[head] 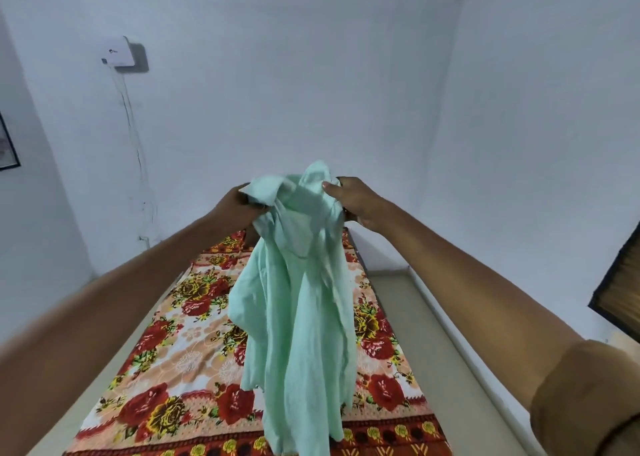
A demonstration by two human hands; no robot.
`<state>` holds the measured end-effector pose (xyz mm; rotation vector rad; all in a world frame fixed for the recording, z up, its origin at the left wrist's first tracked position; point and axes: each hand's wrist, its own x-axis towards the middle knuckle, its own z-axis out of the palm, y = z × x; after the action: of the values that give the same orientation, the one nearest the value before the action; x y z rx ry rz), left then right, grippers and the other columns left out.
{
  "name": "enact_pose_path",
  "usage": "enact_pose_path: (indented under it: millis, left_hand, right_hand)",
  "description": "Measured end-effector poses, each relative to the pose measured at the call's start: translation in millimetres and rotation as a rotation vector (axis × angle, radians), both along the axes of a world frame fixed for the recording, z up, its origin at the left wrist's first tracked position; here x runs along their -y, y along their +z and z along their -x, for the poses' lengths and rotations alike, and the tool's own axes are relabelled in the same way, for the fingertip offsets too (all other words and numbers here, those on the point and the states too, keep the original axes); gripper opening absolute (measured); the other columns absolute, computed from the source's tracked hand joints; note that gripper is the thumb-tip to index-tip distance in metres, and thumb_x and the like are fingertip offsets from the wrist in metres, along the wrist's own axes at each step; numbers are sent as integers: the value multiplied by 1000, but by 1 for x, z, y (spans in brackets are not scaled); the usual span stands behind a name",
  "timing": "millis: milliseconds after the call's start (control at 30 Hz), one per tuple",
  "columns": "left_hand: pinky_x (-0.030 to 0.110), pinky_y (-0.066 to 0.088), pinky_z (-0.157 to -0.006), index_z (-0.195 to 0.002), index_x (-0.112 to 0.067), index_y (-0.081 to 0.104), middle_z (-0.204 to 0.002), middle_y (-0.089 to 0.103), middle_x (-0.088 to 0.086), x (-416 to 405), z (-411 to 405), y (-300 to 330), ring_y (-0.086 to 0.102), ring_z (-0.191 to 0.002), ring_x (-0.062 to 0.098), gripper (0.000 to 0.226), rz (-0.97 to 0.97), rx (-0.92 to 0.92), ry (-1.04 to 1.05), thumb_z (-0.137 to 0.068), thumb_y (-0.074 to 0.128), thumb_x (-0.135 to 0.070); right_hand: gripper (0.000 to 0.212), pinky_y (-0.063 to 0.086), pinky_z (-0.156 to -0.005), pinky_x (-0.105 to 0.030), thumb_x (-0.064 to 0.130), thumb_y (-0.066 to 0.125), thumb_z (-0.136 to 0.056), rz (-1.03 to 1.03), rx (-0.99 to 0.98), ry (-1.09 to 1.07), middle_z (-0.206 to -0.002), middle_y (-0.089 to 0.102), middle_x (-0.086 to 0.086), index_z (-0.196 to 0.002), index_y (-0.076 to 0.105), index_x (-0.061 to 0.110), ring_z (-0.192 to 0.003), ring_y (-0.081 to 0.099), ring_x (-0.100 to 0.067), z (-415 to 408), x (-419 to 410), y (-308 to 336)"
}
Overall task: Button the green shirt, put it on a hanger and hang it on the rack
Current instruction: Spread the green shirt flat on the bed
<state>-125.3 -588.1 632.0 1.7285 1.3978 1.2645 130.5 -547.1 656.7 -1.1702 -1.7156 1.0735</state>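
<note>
Plainly the green shirt [298, 303] is light, limp cloth, hanging bunched above the floral bedsheet [166, 344]. The left hand [239, 206] and right hand [356, 199] each grip its top near the collar. Shoulder seams would likely give firmer holds.

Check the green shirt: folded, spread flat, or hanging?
Hanging: both hands, left hand and right hand, grip the green shirt near its collar, bunched above the floral bedsheet.
</note>
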Motion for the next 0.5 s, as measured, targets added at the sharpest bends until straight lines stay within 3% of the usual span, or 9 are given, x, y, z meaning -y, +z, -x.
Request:
enact_pose_path:
  millis: [67,100,167,233,300,367,433,500]
  left_hand:
    - [50,62,-82,-115,-7,61,-101,72,15,4,-5,-4,70,-95,34,30,-93,38,83,-88,67,4]
    - [55,59,-81,-113,-6,59,-103,68,20,6,-6,-7,68,-96,37,31,-147,64,114,-85,68,4]
    - [44,56,-62,-102,-6,53,-88,64,13,12,-7,-14,62,-78,26,30,-256,33,138,-83,74,1]
    - [28,43,-52,-98,-9,51,-80,62,1,14,-5,-20,54,-68,16,33,-345,-168,171,-81,77,1]
    - [22,39,-52,-98,-12,57,-79,66,3,13,-7,-27,53,-66,12,31,-399,-292,208,-79,74,5]
    - [16,37,-56,-85,-11,63,-72,63,3,16,-10,-35,45,-66,6,23,-417,-246,224,-77,68,10]
    - [20,37,-59,-70,-10,61,-63,55,-7,19,-14,-41,34,-69,8,18,-335,-276,284,-79,63,5]
    - [22,36,-60,-66,-11,59,-59,50,-16,24,-17,-45,39,-62,4,20,-291,-346,248,-80,62,4]
  right_hand:
    - [28,62,-74,-33,17,62,-104,45,-137,171,-100,75,-3,-130,64,8,-88,72,-19,-2,4,-2]
    - [32,63,-77,-32,11,65,-101,48,-210,241,-107,75,-2,-134,62,9,-94,74,-18,-6,5,-3]
    - [44,63,-86,-34,3,71,-96,12,-203,291,-114,73,-5,-138,60,7,-104,73,-20,-13,4,-7]
    - [49,62,-94,-41,3,77,-91,-126,43,200,-112,71,-8,-138,62,2,-107,69,-23,-17,5,-12]
    - [47,60,-99,-45,7,82,-87,-258,149,95,-109,71,-9,-132,68,2,-104,69,-24,-20,5,-20]
    - [39,60,-98,-43,12,85,-85,-363,106,10,-110,76,-10,-121,74,3,-105,72,-26,-20,9,-29]
    - [30,60,-93,-41,16,86,-84,-442,186,-46,-106,77,-9,-111,77,5,-101,73,-25,-19,14,-37]
    - [23,59,-86,-36,17,86,-84,-488,287,-15,-99,77,-6,-103,78,6,-93,72,-20,-19,17,-43]
